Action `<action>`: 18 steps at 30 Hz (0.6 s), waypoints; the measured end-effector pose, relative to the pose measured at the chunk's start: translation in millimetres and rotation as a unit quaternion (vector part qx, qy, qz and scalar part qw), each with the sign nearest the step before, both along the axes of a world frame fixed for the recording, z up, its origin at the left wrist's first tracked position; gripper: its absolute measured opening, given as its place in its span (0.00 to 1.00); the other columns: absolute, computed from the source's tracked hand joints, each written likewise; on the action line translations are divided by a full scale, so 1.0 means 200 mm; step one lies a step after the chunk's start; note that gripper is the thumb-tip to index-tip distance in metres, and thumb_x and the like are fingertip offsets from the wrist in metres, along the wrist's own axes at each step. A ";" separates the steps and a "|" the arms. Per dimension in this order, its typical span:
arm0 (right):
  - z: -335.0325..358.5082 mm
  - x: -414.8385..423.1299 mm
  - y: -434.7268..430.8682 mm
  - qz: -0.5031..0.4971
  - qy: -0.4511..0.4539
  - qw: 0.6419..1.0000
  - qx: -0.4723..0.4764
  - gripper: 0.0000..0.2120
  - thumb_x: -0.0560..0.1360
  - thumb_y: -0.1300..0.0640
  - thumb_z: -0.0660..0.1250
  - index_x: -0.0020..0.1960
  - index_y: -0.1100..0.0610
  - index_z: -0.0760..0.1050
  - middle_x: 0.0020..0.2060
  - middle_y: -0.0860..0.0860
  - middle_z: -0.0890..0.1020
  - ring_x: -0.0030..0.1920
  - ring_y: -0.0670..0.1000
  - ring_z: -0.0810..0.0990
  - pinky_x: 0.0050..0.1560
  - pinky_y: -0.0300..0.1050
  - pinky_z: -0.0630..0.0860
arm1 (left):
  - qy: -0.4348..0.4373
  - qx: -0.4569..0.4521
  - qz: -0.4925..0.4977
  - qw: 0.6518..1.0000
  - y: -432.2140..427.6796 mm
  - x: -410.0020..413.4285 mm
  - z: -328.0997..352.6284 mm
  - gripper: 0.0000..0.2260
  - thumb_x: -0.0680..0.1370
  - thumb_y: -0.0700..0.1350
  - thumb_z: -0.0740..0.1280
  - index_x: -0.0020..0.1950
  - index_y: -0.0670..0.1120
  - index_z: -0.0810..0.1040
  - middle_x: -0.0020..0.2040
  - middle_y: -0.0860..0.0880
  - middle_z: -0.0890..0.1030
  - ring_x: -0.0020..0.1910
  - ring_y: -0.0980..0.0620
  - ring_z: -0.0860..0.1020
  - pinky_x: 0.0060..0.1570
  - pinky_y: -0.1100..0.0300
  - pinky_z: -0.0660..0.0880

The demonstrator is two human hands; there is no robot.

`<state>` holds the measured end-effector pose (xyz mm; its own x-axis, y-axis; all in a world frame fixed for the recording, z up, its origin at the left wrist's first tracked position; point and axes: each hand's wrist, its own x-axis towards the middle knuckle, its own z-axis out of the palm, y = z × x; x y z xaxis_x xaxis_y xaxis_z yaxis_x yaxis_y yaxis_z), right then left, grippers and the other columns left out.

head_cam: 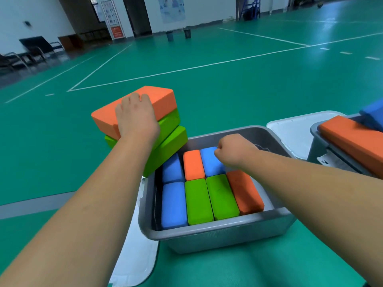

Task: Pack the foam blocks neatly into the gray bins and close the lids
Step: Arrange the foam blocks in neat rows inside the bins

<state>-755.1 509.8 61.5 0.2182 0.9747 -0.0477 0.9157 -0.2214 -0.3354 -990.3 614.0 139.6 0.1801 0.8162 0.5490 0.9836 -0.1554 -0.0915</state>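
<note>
A gray bin [217, 237] stands on the green floor and holds several foam blocks on edge, blue, orange and green. My right hand [234, 151] is inside the bin with its fingers curled against the far blue block [210, 162]. To the left of the bin a stack of three blocks leans on its rim: an orange block [157, 102] on top of two green blocks [172, 141]. My left hand [135, 119] lies on the orange block, fingers curled over its near edge.
A white lid [132, 253] lies on the floor against the bin's left side. Another white lid [296, 131] lies behind the bin. At the right edge, a second gray bin [319, 139] carries an orange block [352, 143] and a blue block [373, 117]. Chairs line the far left wall.
</note>
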 end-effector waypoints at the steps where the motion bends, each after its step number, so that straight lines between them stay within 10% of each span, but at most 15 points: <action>1: 0.00 0.00 0.01 0.000 0.005 1.000 0.006 0.12 0.78 0.54 0.61 0.37 0.58 0.72 0.36 0.54 0.76 0.38 0.57 0.75 0.33 0.44 0.65 | 0.002 -0.002 0.015 1.000 0.01 -0.03 -0.01 0.20 0.71 0.44 0.71 0.62 0.44 0.75 0.61 0.40 0.77 0.62 0.36 0.74 0.61 0.44 0.71; 13: 0.01 -0.06 0.05 0.004 0.014 0.998 0.056 0.13 0.76 0.54 0.60 0.35 0.59 0.73 0.33 0.55 0.77 0.37 0.58 0.76 0.32 0.45 0.66 | 0.049 0.017 -0.026 0.998 0.02 -0.12 -0.03 0.19 0.72 0.52 0.74 0.60 0.48 0.75 0.60 0.46 0.81 0.58 0.40 0.76 0.54 0.45 0.69; 18: 0.06 -0.04 0.07 -0.021 0.071 0.990 0.116 0.12 0.78 0.52 0.61 0.48 0.56 0.80 0.45 0.53 0.84 0.47 0.57 0.81 0.47 0.50 0.80 | 0.043 0.045 -0.054 0.997 0.00 -0.14 -0.03 0.22 0.72 0.56 0.72 0.62 0.49 0.74 0.61 0.48 0.81 0.58 0.41 0.76 0.54 0.45 0.67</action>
